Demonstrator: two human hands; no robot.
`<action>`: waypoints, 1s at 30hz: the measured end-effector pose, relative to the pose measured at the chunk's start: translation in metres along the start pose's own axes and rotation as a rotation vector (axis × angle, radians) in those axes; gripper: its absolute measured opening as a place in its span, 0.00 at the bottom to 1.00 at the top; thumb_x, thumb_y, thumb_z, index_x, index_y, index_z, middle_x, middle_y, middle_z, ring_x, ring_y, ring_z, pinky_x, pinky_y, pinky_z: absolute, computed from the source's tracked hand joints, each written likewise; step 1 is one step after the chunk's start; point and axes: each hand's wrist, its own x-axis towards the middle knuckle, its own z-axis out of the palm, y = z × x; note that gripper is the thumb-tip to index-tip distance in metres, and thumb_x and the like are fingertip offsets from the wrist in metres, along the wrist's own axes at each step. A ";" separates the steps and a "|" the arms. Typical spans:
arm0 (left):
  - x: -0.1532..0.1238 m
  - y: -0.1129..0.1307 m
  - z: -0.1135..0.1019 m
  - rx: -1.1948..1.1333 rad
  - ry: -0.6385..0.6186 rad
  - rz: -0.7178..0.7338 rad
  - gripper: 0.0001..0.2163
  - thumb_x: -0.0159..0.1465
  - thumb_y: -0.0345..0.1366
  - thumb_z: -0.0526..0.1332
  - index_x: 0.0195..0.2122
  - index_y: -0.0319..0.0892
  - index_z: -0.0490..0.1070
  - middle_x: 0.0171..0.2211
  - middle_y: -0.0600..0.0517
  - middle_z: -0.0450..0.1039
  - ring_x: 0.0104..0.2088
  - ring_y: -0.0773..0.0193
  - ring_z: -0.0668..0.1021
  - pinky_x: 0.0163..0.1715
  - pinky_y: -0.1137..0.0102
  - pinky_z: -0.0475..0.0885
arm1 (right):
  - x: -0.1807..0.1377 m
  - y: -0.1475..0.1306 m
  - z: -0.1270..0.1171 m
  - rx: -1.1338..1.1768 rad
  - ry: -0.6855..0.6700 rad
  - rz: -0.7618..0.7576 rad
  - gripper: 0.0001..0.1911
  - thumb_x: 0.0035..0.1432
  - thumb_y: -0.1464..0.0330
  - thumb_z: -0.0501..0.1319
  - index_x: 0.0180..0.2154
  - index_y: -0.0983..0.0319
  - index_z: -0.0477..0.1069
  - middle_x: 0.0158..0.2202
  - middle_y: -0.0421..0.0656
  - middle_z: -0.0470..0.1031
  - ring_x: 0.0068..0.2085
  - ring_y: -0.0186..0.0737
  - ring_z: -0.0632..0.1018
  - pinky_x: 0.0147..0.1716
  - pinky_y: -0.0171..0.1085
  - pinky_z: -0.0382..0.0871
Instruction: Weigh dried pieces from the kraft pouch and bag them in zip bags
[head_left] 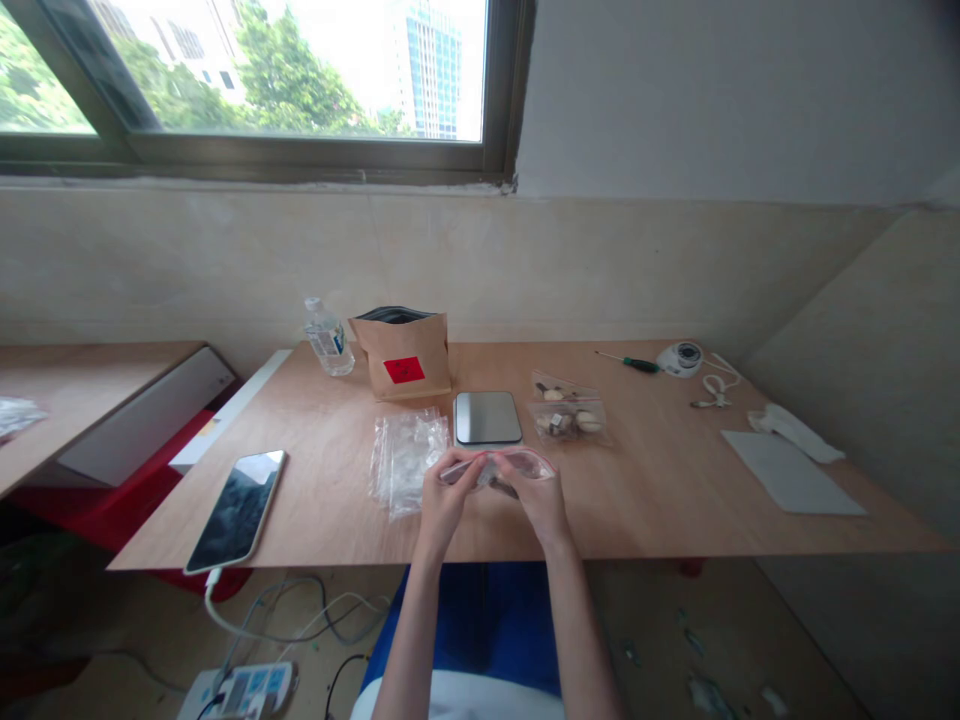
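Clear and pink-edged, a bag (535, 465) is spanning the left grip (450, 488) and right grip (536, 490), both pinching it. A silver-topped device (486, 417) is lying at its 12 o'clock.

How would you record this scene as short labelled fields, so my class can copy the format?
Left hand: grips one side of a clear zip bag
Right hand: grips its other side
Held bag's contents: mostly hidden
Beyond the hands: silver-topped scale
Left of scale: clear plastic bags
Right of scale: filled zip bags
Further back, left: open kraft pouch with red label; plastic bottle
Front left: smartphone, white cable attached
Back right: green-handled screwdriver; white dome camera
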 end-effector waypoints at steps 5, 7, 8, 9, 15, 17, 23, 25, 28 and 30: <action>-0.002 -0.001 0.005 0.055 0.029 0.061 0.08 0.57 0.40 0.62 0.31 0.40 0.71 0.29 0.52 0.74 0.32 0.65 0.75 0.32 0.73 0.68 | -0.001 0.007 0.003 -0.053 0.041 -0.048 0.10 0.49 0.62 0.65 0.30 0.62 0.72 0.28 0.42 0.77 0.32 0.38 0.77 0.33 0.36 0.72; -0.002 -0.001 0.006 0.062 0.051 0.073 0.09 0.58 0.41 0.62 0.31 0.40 0.71 0.29 0.52 0.74 0.32 0.65 0.75 0.33 0.73 0.68 | 0.000 0.008 0.004 -0.057 0.026 -0.060 0.10 0.50 0.62 0.64 0.30 0.62 0.72 0.29 0.42 0.76 0.33 0.38 0.77 0.34 0.35 0.72; -0.001 -0.002 0.006 0.058 0.059 0.071 0.09 0.58 0.41 0.61 0.31 0.40 0.71 0.29 0.52 0.73 0.32 0.65 0.75 0.33 0.73 0.69 | 0.000 0.008 0.004 -0.059 0.015 -0.068 0.10 0.51 0.62 0.64 0.30 0.62 0.72 0.29 0.42 0.76 0.34 0.38 0.77 0.34 0.35 0.72; -0.001 -0.002 0.006 0.049 0.061 0.065 0.09 0.58 0.41 0.61 0.32 0.40 0.72 0.29 0.52 0.74 0.32 0.65 0.75 0.33 0.73 0.69 | 0.001 0.008 0.003 -0.057 0.003 -0.073 0.10 0.51 0.62 0.63 0.31 0.62 0.72 0.30 0.42 0.76 0.34 0.38 0.77 0.35 0.35 0.72; 0.000 -0.003 0.003 -0.002 0.022 0.014 0.10 0.57 0.42 0.62 0.33 0.40 0.72 0.32 0.50 0.75 0.35 0.63 0.77 0.35 0.72 0.70 | 0.001 0.006 0.001 -0.039 -0.054 -0.052 0.11 0.53 0.60 0.62 0.32 0.61 0.73 0.32 0.43 0.78 0.36 0.39 0.77 0.37 0.36 0.72; 0.000 -0.004 0.003 0.000 0.037 0.020 0.10 0.57 0.41 0.63 0.33 0.40 0.73 0.32 0.50 0.75 0.35 0.63 0.77 0.34 0.72 0.70 | 0.000 0.008 0.002 -0.047 -0.039 -0.049 0.11 0.53 0.59 0.62 0.32 0.61 0.73 0.32 0.43 0.78 0.36 0.40 0.78 0.37 0.36 0.73; 0.000 -0.003 0.005 0.009 0.063 0.013 0.09 0.57 0.40 0.63 0.33 0.39 0.73 0.30 0.51 0.75 0.32 0.65 0.76 0.31 0.74 0.68 | -0.002 0.012 0.005 -0.021 0.002 -0.021 0.13 0.51 0.57 0.64 0.31 0.61 0.73 0.32 0.43 0.79 0.35 0.41 0.78 0.33 0.36 0.74; 0.000 -0.001 0.005 0.016 0.096 0.023 0.09 0.56 0.40 0.63 0.30 0.39 0.72 0.27 0.53 0.74 0.30 0.66 0.75 0.30 0.74 0.68 | -0.002 0.010 0.005 -0.025 -0.007 -0.026 0.15 0.52 0.56 0.62 0.32 0.61 0.74 0.32 0.44 0.79 0.35 0.41 0.78 0.33 0.36 0.74; -0.001 -0.001 0.004 0.017 0.156 0.019 0.09 0.55 0.40 0.64 0.26 0.39 0.71 0.24 0.55 0.71 0.26 0.68 0.73 0.27 0.75 0.66 | -0.002 0.009 0.003 -0.067 -0.052 -0.046 0.19 0.57 0.54 0.57 0.37 0.62 0.75 0.35 0.46 0.79 0.36 0.43 0.78 0.34 0.36 0.73; -0.001 -0.002 0.003 0.010 0.170 -0.008 0.10 0.55 0.41 0.64 0.26 0.39 0.71 0.23 0.55 0.71 0.25 0.68 0.72 0.25 0.75 0.66 | -0.003 0.010 0.001 -0.107 -0.074 -0.056 0.21 0.60 0.54 0.53 0.39 0.62 0.75 0.35 0.47 0.79 0.37 0.44 0.78 0.34 0.37 0.73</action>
